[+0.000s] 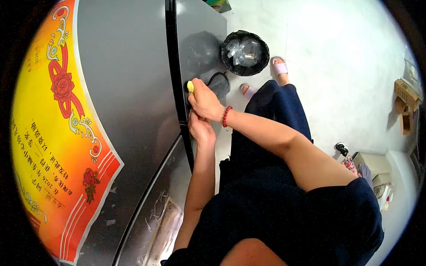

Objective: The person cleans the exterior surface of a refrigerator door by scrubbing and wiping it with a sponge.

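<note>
My right hand (206, 103), with a red bead bracelet at the wrist, is closed around a small yellow thing (191, 86) whose kind I cannot tell. One end of it sticks out past the fingers, close to the dark glossy side of a grey cabinet-like appliance, probably a fridge (126, 57). Just below, my left hand (203, 129) is turned palm up, against or very near the right one. Its fingers are curled and partly hidden, so what they hold does not show.
A yellow and red certificate (62, 133) hangs on the appliance front. Beyond my hands stands a black-lined bin (245, 53) with clear plastic inside. My feet wear pink slippers (279, 66) on the pale floor. Cardboard (407, 95) and a light sofa-like seat (372, 164) are at right.
</note>
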A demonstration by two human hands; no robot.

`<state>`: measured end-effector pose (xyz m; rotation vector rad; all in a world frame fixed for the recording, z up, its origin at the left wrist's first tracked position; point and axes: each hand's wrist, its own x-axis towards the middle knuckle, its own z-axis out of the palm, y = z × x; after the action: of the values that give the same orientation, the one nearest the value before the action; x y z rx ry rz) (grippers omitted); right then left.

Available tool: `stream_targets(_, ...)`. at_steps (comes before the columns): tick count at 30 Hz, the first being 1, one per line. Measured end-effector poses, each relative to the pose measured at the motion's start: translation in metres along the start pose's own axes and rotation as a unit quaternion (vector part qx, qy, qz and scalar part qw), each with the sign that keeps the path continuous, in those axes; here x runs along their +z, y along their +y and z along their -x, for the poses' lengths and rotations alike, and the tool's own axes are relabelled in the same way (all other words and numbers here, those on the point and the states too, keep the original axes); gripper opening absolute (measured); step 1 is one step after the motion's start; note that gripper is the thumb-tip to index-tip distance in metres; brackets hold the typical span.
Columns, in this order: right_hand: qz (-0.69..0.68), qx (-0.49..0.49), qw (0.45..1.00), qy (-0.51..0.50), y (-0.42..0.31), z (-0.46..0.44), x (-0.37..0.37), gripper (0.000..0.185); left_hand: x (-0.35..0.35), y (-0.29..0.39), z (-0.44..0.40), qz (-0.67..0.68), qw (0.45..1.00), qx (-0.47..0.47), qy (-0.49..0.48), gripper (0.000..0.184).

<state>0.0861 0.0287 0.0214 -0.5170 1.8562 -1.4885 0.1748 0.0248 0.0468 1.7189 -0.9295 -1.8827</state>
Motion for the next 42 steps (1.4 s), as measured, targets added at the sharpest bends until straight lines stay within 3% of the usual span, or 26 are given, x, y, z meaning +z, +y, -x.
stream_targets(6,-0.029,0.049,0.998,-0.002,0.011,-0.005,0.003,0.022,-0.001,0.003,-0.001,-0.014,1.0,-0.003,-0.012,0.042)
stream_targets(7,-0.049,0.077,0.996,0.019,0.015,-0.006,0.004,0.027,0.0,0.005,0.003,-0.027,0.999,-0.004,-0.023,0.044)
stream_targets(8,-0.083,0.189,0.978,0.005,0.038,-0.02,0.012,0.029,0.003,0.009,0.006,-0.04,0.999,-0.003,-0.035,0.046)
stream_targets(10,-0.038,0.148,0.988,-0.016,0.067,-0.028,0.014,0.033,0.0,0.011,-0.004,-0.048,0.998,-0.016,-0.023,0.053)
stream_targets(11,-0.046,0.174,0.982,-0.053,0.054,-0.023,0.003,0.034,0.002,0.013,-0.004,-0.043,0.999,-0.022,-0.02,0.054)
stream_targets(14,-0.144,0.095,0.985,-0.011,0.058,-0.001,0.002,0.04,0.001,0.01,0.001,-0.05,0.998,-0.026,-0.007,0.055)
stream_targets(17,-0.197,0.116,0.97,-0.081,0.061,0.007,-0.002,0.044,-0.003,0.006,-0.002,-0.061,0.998,-0.024,-0.007,0.053)
stream_targets(21,-0.211,0.184,0.958,-0.058,0.043,0.016,0.003,0.049,-0.004,0.004,0.0,-0.078,0.997,-0.015,-0.011,0.049)
stream_targets(24,-0.119,0.167,0.979,-0.003,0.03,0.016,0.0,0.042,-0.004,0.003,0.0,-0.068,0.998,-0.017,0.004,0.048)
stream_targets(28,-0.111,0.162,0.98,0.028,0.035,0.006,0.0,0.03,-0.005,0.005,-0.004,-0.043,0.999,-0.026,-0.013,0.05)
stream_targets(31,-0.11,0.174,0.978,0.015,0.048,0.0,0.0,0.03,-0.004,0.006,-0.003,-0.045,0.998,-0.026,-0.033,0.051)
stream_targets(34,-0.085,0.109,0.99,-0.008,0.031,0.005,-0.008,0.031,-0.005,0.005,-0.004,-0.034,0.999,-0.029,-0.017,0.053)
stream_targets(39,-0.077,0.156,0.985,-0.015,0.047,-0.011,-0.012,0.035,-0.003,0.009,0.0,-0.055,0.997,-0.033,-0.032,0.052)
stream_targets(42,-0.038,0.068,0.996,-0.049,0.037,-0.006,-0.015,0.037,-0.003,0.007,-0.003,-0.037,0.998,-0.031,-0.033,0.052)
